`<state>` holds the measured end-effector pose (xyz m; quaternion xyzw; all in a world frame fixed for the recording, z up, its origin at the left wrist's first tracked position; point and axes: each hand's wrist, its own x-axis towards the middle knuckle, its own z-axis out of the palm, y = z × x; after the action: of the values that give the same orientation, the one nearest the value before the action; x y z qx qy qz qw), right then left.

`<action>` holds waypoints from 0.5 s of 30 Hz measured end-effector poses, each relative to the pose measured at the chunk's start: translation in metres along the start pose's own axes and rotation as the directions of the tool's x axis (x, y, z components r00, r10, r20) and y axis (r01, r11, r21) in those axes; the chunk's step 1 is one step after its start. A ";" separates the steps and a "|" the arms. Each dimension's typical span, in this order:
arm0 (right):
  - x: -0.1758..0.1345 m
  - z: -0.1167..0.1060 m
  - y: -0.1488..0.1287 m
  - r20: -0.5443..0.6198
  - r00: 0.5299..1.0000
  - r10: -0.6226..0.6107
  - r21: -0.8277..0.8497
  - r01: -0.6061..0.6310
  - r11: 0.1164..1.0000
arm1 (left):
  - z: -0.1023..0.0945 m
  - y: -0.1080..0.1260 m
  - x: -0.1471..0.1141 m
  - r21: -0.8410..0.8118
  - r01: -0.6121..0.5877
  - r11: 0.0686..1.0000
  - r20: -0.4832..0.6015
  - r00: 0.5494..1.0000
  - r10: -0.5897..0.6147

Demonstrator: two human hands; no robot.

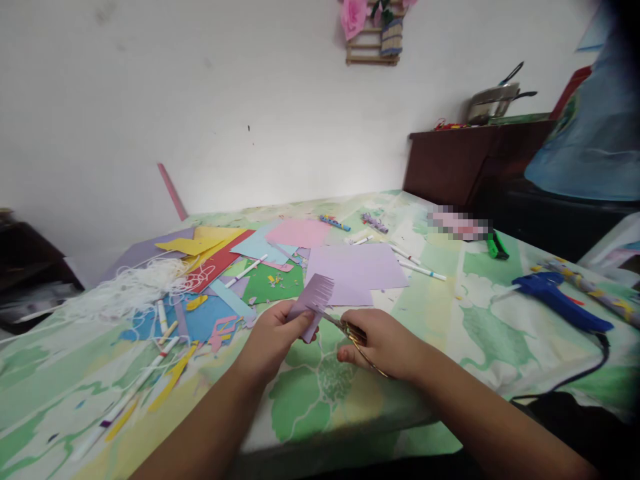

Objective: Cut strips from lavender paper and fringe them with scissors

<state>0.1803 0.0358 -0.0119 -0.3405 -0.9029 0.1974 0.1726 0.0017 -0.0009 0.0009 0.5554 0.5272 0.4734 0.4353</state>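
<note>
My left hand [274, 335] pinches a strip of purple paper [316, 293] near the front of the table. A row of short slits runs along the strip's right edge like a fringe. In my right hand [385, 340] is a pair of scissors [356, 335] with gold-coloured handles. Their blades meet the fringed edge of the strip, close to my left thumb. Behind the strip lie lilac sheets [360, 267] and a green sheet [274, 283] with small paper scraps on it.
White string [140, 287] lies tangled over coloured sheets at left, with several marker pens [167, 347] nearby. A blue glue gun [560, 303] with a cord and a green-and-black cutter [497, 245] lie at right. A dark cabinet [450, 160] stands behind.
</note>
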 end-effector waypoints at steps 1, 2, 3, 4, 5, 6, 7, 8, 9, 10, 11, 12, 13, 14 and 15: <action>0.000 0.000 0.000 -0.003 1.000 -0.002 -0.004 0.002 1.000 | 0.000 0.001 0.000 -0.007 0.003 1.000 -0.001 1.000 -0.003; 0.000 0.001 0.001 -0.006 1.000 -0.005 -0.006 0.005 1.000 | 0.000 0.001 0.000 -0.009 0.007 1.000 -0.003 1.000 -0.007; 0.000 0.001 0.001 -0.007 1.000 -0.010 -0.008 0.010 1.000 | 0.000 0.002 0.000 -0.008 0.009 1.000 -0.002 1.000 -0.009; 0.000 0.001 0.001 -0.010 1.000 -0.014 -0.009 0.014 1.000 | 0.000 0.002 0.000 -0.004 0.007 1.000 0.000 1.000 -0.007; 0.000 0.001 0.001 -0.011 1.000 -0.017 -0.011 0.017 1.000 | 0.000 0.002 0.000 0.002 0.002 1.000 0.003 1.000 -0.002; 0.000 0.001 0.001 -0.012 1.000 -0.019 -0.012 0.018 1.000 | -0.001 0.003 0.000 0.010 -0.003 1.000 0.008 1.000 0.003; 0.000 0.001 0.000 -0.013 1.000 -0.019 -0.014 0.019 1.000 | -0.001 0.003 0.000 0.017 -0.005 1.000 0.009 1.000 0.005; 0.000 0.001 0.000 -0.014 1.000 -0.019 -0.015 0.019 1.000 | -0.001 0.003 0.000 0.021 -0.005 1.000 0.008 1.000 0.004; 0.000 0.001 0.000 -0.015 1.000 -0.018 -0.019 0.018 1.000 | -0.001 0.003 0.000 0.023 -0.003 1.000 0.005 1.000 0.003; 0.000 0.001 0.000 -0.017 1.000 -0.017 -0.023 0.017 1.000 | -0.001 0.002 0.000 0.026 -0.001 1.000 0.003 1.000 0.001; 0.000 0.001 0.000 -0.018 1.000 -0.018 -0.026 0.017 1.000 | -0.001 0.002 0.000 0.027 0.000 1.000 -0.002 1.000 0.000; 0.000 0.001 0.000 -0.018 1.000 -0.018 -0.028 0.017 0.999 | -0.002 0.002 0.000 0.027 0.000 1.000 -0.006 1.000 0.000; 0.000 0.001 0.000 -0.018 1.000 -0.019 -0.029 0.018 0.999 | -0.002 0.002 0.000 0.025 -0.001 1.000 -0.006 1.000 0.001; 0.000 0.001 0.001 -0.020 1.000 -0.022 -0.030 0.021 0.999 | -0.002 0.001 0.000 0.024 -0.004 1.000 -0.005 1.000 0.004; 0.001 0.001 0.001 -0.022 0.999 -0.028 -0.033 0.027 0.999 | -0.002 0.001 0.000 0.024 -0.008 1.000 -0.001 1.000 0.008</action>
<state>0.1797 0.0364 -0.0132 -0.3330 -0.9086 0.1764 0.1801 -0.0003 -0.0009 0.0021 0.5627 0.5307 0.4690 0.4264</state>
